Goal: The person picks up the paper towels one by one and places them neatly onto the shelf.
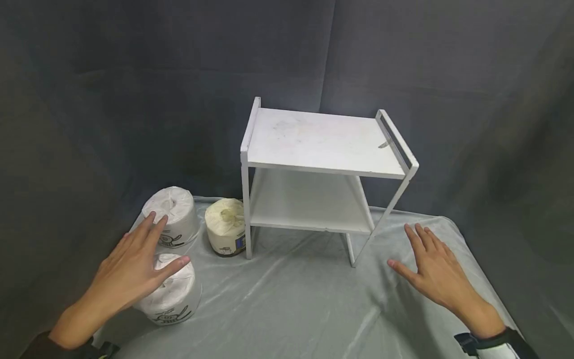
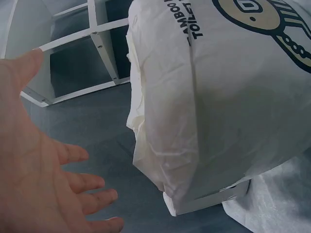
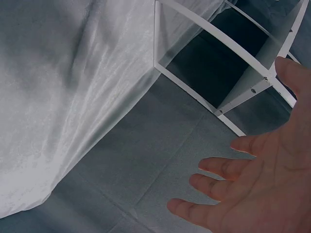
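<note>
We read "TOILET" and a cut-off "AMBOO" on one roll. Our left hand, empty and loosely spread, hangs near two rolls; our right hand, likewise free, is right of the shelf. We count one shelf, three rolls, the third roll beside the shelf's left leg

**Three toilet rolls to one shelf unit**

Two of the rolls are white, a rear white roll and a front white roll; one is a cream roll. The single shelf unit has two boards, one upper board and one lower board. Two hands show, one left hand and one right hand, each with four fingers and one thumb. Cloth-covered counter: one.
</note>
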A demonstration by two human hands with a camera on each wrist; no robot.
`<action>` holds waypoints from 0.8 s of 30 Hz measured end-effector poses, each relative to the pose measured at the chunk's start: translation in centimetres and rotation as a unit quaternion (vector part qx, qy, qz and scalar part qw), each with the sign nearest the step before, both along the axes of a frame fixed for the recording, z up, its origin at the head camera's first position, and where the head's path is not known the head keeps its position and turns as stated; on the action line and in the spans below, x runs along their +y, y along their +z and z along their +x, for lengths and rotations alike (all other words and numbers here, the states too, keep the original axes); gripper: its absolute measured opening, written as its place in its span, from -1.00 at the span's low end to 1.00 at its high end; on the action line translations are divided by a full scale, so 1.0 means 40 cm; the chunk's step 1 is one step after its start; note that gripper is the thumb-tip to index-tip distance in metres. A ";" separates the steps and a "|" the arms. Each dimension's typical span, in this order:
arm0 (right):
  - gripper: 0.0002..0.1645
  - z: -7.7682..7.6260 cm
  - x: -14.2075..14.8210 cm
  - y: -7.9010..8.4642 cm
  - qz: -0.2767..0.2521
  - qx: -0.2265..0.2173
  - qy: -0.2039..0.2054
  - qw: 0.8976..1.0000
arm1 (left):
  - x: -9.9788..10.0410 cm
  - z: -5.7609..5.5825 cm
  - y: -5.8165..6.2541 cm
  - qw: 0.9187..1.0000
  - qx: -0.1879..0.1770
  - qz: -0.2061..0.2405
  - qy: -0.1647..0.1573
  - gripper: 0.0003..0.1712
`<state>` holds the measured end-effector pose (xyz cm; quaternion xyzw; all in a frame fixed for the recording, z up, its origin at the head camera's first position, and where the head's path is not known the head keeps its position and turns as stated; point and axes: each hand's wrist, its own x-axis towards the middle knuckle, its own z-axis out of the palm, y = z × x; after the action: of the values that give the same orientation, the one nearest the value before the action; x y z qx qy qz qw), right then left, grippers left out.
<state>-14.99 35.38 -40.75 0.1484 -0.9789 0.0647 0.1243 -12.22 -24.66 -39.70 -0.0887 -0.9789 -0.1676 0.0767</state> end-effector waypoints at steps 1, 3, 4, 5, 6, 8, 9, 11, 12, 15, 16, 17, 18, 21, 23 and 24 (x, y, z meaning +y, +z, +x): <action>0.18 0.000 0.000 -0.001 -0.001 0.000 0.000 1.000 | 0.000 0.001 0.001 1.000 0.001 0.001 0.001 0.26; 0.19 0.001 -0.001 -0.002 -0.002 -0.002 -0.001 1.000 | 0.000 0.004 0.003 1.000 0.003 0.001 0.003 0.26; 0.19 0.001 -0.001 -0.002 -0.002 -0.001 -0.001 1.000 | 0.000 0.005 0.003 1.000 0.002 0.002 0.005 0.26; 0.19 0.001 -0.001 -0.002 -0.003 -0.001 -0.001 1.000 | 0.000 0.006 0.003 1.000 0.000 0.002 0.008 0.25; 0.19 0.002 -0.001 -0.002 -0.003 -0.001 -0.001 1.000 | 0.000 0.007 0.002 1.000 -0.003 0.002 0.011 0.25; 0.19 0.001 -0.001 -0.004 -0.002 0.001 -0.001 1.000 | -0.001 0.011 -0.001 1.000 -0.005 0.004 0.016 0.24; 0.19 0.001 -0.001 -0.005 -0.003 0.001 0.000 1.000 | -0.002 0.013 -0.003 1.000 -0.007 0.008 0.018 0.24; 0.19 0.000 0.000 -0.008 -0.004 0.004 0.001 1.000 | -0.005 0.019 -0.010 1.000 -0.006 0.020 0.021 0.25; 0.19 0.000 0.001 -0.010 -0.005 0.007 0.002 1.000 | -0.007 0.022 -0.014 0.999 -0.002 0.027 0.022 0.25; 0.20 -0.003 0.001 -0.015 -0.012 0.013 0.005 1.000 | -0.013 0.035 -0.028 0.998 0.016 0.055 0.019 0.26; 0.20 -0.004 0.001 -0.017 -0.017 0.015 0.007 1.000 | -0.015 0.040 -0.033 0.997 0.023 0.065 0.019 0.26; 0.20 -0.006 0.001 -0.018 -0.022 0.015 0.008 1.000 | -0.018 0.045 -0.038 0.997 0.028 0.074 0.021 0.26; 0.20 -0.008 0.000 -0.019 -0.028 0.014 0.008 0.999 | -0.020 0.049 -0.042 0.996 0.027 0.082 0.024 0.26; 0.19 -0.013 -0.002 -0.019 -0.049 0.003 0.002 0.999 | -0.027 0.061 -0.053 0.994 0.013 0.104 0.041 0.26; 0.19 -0.018 -0.003 -0.020 -0.065 -0.011 -0.003 0.998 | -0.034 0.071 -0.059 0.992 -0.005 0.115 0.055 0.24; 0.18 -0.019 -0.004 -0.022 -0.072 -0.018 -0.006 0.997 | -0.038 0.076 -0.063 0.991 -0.010 0.123 0.058 0.22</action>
<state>-15.77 35.23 -41.63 0.1320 -0.9747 0.1370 0.1173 -9.17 -26.17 -42.21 -0.0195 -0.9549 -0.2832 0.0868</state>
